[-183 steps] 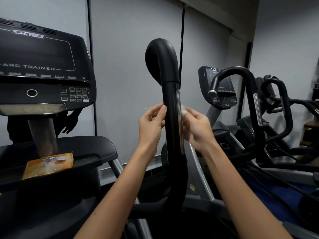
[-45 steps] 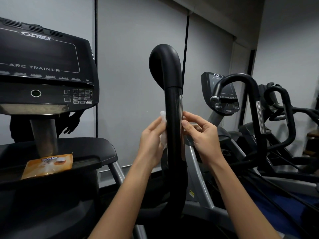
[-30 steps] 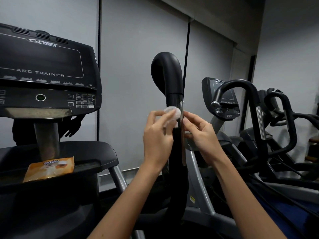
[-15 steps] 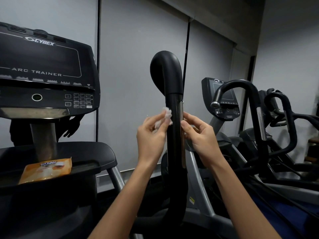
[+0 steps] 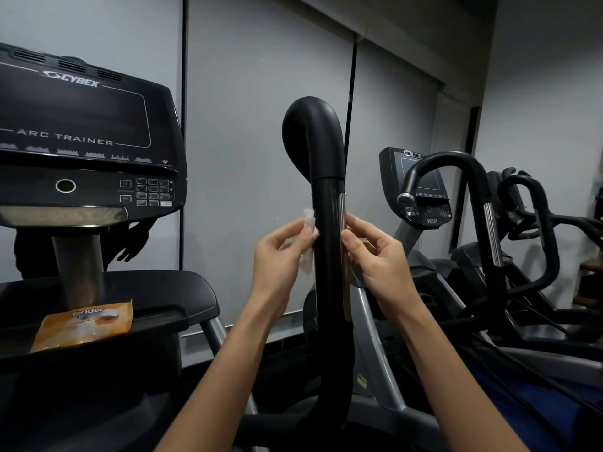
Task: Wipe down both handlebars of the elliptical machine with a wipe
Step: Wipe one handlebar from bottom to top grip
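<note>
A black handlebar [image 5: 328,282] with a hooked top and a silver strip down its right side stands upright in the middle of the view. My left hand [image 5: 280,259] pinches a crumpled white wipe [image 5: 309,230] against the bar's left side, just below the joint. My right hand [image 5: 378,262] is at the bar's right side, with curled fingers touching the silver strip. Whether the wipe continues behind the bar to my right hand is hidden.
The machine's black console [image 5: 81,145] is at the left, above a tray [image 5: 182,288] holding an orange pack of wipes [image 5: 85,324]. More exercise machines with black handlebars [image 5: 476,197] stand at the right. A grey wall is behind.
Six seconds ago my right hand held the wipe on the bar's right side; now my left hand holds it on the left side. Over the last second that hand has stayed near the same height.
</note>
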The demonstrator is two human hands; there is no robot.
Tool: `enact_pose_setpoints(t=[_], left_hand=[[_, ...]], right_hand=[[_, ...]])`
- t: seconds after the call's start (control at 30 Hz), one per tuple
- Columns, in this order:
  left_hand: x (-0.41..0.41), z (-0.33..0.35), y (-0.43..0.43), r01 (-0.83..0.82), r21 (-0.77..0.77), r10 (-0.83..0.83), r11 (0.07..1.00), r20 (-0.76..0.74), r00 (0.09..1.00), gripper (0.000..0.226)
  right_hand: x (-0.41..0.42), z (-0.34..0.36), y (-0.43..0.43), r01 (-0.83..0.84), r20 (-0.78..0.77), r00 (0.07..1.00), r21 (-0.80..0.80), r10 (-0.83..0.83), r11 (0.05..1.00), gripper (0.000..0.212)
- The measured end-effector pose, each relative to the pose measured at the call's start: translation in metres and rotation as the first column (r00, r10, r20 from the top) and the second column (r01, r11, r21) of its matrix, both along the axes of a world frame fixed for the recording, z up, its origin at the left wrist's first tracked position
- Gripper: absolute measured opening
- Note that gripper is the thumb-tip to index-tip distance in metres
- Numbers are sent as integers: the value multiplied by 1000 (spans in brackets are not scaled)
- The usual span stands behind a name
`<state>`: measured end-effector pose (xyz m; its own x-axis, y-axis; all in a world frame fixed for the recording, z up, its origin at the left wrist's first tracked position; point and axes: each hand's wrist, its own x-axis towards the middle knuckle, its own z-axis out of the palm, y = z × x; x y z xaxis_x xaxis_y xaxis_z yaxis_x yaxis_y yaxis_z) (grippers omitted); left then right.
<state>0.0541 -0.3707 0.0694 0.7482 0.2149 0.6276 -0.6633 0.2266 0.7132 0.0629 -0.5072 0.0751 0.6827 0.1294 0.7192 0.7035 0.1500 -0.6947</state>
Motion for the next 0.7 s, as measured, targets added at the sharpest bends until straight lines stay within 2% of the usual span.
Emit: enact_pose_setpoints(t=[0.07, 0.1, 0.17, 0.23, 0.3, 0.37, 0.47, 0.53, 0.67, 0.7], left_hand=[[1, 13, -5, -93, 2, 93, 996, 45, 995, 22], [3, 20, -7, -64, -12, 64, 998, 33, 997, 21], [8, 27, -9, 140, -86, -146, 986, -62, 987, 22], [12, 24, -6, 345, -141, -365, 928, -158, 918, 23], [13, 16, -4, 429, -122, -445, 895, -187, 876, 27], [13, 10, -1, 376, -108, -389, 920, -142, 910, 23], [14, 3, -2, 123, -132, -131, 984, -55, 990, 18], [14, 6, -7, 26, -122, -31, 992, -39, 999, 21], [11, 19, -15, 141, -68, -149, 988, -135, 980, 26], [8, 18, -15, 128, -39, -132, 991, -143, 981, 26]], right_hand=[[0, 0, 1, 6, -6, 1000, 1, -6, 1000, 37], [0, 0, 1, 9, -4, 1000, -4, -9, 1000, 36], [0, -1, 1, 17, 8, 1000, -13, -17, 1000, 35], [0, -1, 1, 28, 15, 1000, -9, -27, 1000, 35], [0, 0, 1, 33, 17, 999, -5, -33, 999, 35], [0, -1, 1, 34, 14, 999, -9, -34, 999, 35], [0, -1, 0, 49, 22, 999, -32, -48, 998, 37], [0, -1, 0, 57, 18, 998, -32, -56, 998, 37], [-1, -1, 2, 50, 17, 999, -13, -50, 999, 35], [-1, -1, 2, 49, 14, 999, -10, -49, 999, 35]])
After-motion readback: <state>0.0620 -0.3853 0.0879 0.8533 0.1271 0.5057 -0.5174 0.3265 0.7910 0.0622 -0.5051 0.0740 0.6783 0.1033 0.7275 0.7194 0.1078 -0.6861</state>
